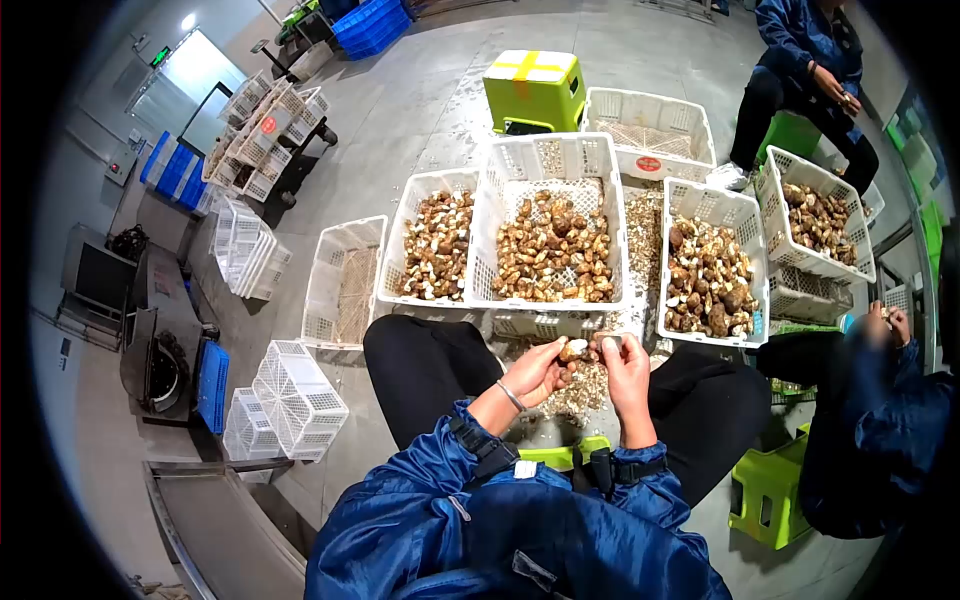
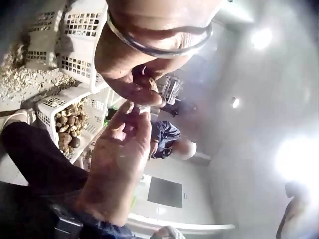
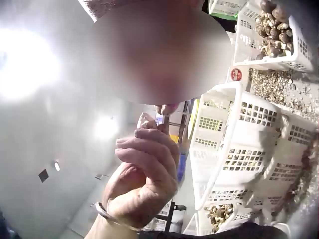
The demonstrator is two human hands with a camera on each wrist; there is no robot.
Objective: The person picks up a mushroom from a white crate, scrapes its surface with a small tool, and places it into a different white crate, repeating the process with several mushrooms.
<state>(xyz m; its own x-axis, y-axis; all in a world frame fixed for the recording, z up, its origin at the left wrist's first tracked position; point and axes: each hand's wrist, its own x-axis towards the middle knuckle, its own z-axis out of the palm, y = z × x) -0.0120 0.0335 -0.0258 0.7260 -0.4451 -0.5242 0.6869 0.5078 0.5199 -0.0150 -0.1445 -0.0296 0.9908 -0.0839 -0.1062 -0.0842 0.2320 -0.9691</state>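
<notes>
In the head view my left hand (image 1: pixel 538 374), with a bracelet at its wrist, holds a small brown-and-white mushroom (image 1: pixel 573 350) between thumb and fingers. Close on its right, my right hand (image 1: pixel 627 376) pinches a small thing, mostly hidden by the fingertips; I cannot tell its kind. The two hands meet above the gap between my knees. In the left wrist view a pale bit (image 2: pixel 143 108) shows where the fingertips meet. Ahead stand white crates of mushrooms: a large middle crate (image 1: pixel 548 304), a left crate (image 1: pixel 425 180) and a right crate (image 1: pixel 715 190).
Pale trimmings (image 1: pixel 575 393) litter the floor beneath my hands. A green stool (image 1: pixel 535 90) stands beyond the crates. At right sit another person (image 1: pixel 790 75) and a nearer person (image 1: pixel 890 420), by a further mushroom crate (image 1: pixel 785 225). Stacked white crates (image 1: pixel 298 395) stand at left.
</notes>
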